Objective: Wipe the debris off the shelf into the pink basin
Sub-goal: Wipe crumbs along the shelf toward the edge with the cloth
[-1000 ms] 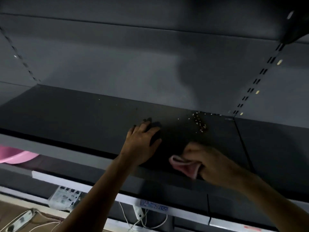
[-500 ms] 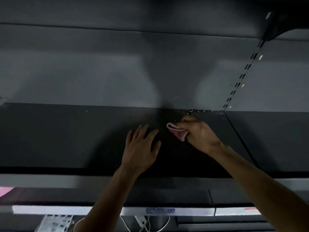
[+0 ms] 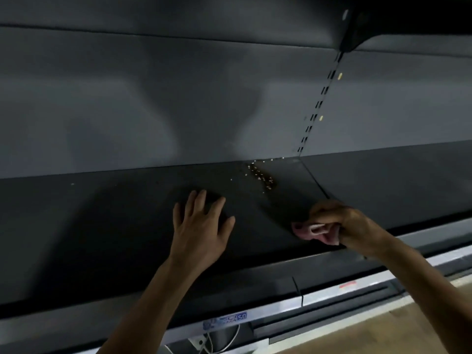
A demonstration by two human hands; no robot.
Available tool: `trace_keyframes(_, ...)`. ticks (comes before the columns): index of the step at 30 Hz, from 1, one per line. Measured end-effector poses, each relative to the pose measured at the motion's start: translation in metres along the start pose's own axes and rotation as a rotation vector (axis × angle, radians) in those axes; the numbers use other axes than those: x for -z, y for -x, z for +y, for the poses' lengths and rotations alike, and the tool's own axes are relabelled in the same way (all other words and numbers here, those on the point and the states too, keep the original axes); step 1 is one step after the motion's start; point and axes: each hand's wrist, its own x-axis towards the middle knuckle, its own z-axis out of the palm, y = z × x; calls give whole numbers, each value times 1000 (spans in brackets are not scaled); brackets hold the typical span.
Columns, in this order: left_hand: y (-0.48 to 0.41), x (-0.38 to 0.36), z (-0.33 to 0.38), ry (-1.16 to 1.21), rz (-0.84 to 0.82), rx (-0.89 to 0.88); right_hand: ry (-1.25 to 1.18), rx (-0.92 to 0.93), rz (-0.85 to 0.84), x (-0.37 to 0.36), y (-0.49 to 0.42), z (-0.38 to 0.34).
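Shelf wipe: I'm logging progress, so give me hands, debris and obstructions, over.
Left hand flat, open on shelf. Right hand gripping pink cloth near front edge. Debris still at back corner. Pink basin out of view; path clear.

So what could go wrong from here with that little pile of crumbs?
The debris lies at the back of the shelf, against the rear wall, so a wipe could push crumbs into that seam. The pink basin is not in view, so crumbs swept forward by the cloth in the right hand may fall to the floor.

Two hands (image 3: pixel 201 231), one cloth (image 3: pixel 310 232)
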Motion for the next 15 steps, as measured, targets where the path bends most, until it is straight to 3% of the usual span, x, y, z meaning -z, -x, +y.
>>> trace_keyframes(8, -10, -9, 9, -73, 31, 11, -23, 127, 53, -6, -91, 12)
trace_keyframes(15, -8, -8, 8, -67, 56, 19, -196, 36, 94, 22, -80, 20)
